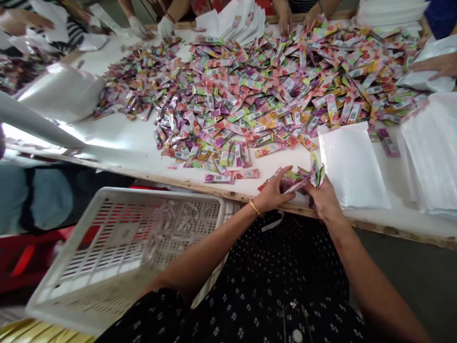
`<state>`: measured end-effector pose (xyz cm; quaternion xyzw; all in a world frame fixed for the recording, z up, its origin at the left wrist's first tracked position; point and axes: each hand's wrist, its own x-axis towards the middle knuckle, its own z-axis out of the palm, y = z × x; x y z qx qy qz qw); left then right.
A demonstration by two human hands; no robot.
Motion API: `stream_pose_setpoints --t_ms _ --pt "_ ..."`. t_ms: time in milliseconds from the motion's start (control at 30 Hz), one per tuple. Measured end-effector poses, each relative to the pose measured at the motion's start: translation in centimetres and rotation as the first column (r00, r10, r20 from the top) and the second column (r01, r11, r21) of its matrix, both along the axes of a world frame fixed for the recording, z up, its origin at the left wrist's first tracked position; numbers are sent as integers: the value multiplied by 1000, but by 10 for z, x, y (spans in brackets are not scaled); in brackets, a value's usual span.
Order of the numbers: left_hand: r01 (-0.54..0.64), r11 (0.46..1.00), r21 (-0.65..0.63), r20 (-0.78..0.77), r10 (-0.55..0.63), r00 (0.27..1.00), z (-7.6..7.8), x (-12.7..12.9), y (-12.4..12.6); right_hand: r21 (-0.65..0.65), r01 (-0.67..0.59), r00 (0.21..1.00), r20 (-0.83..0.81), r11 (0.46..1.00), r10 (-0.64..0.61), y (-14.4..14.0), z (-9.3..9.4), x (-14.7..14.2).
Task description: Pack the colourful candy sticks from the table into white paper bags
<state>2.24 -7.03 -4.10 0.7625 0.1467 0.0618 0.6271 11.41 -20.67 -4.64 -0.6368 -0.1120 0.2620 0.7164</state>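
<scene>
My left hand (pixel 272 194), a gold bangle at its wrist, is curled round a few small printed sachets at the table's front edge. Close beside it, my right hand (pixel 324 196) grips a bunch of upright green and purple sachets (pixel 314 172). The two hands nearly meet, and their fingers partly hide what they hold. Just beyond them spreads a big loose heap of pink, purple, green and orange sachets (pixel 250 90). To the right of my right hand lies a flat white pouch (pixel 352 164).
White pouches (pixel 433 152) are stacked at the right, others (pixel 239 21) fanned at the back. A white plastic crate (pixel 107 195) with clear scraps stands below the table edge at left. Co-workers' hands, some in white gloves (pixel 165 27), reach in around the table. A metal bar (pixel 35 119) crosses at left.
</scene>
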Motion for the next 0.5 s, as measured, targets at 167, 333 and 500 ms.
stream_pose_setpoints --t_ms 167,333,500 --pt "-11 1000 28 -120 14 993 4 4 1 -42 11 1000 1 999 -11 0 -4 2" --pt "-113 993 -18 -119 110 987 8 10 -5 5 20 964 -265 1000 -18 3 1 1" --pt "-165 971 -173 -67 155 986 2 20 -18 112 24 927 -375 993 20 9 7 -3"
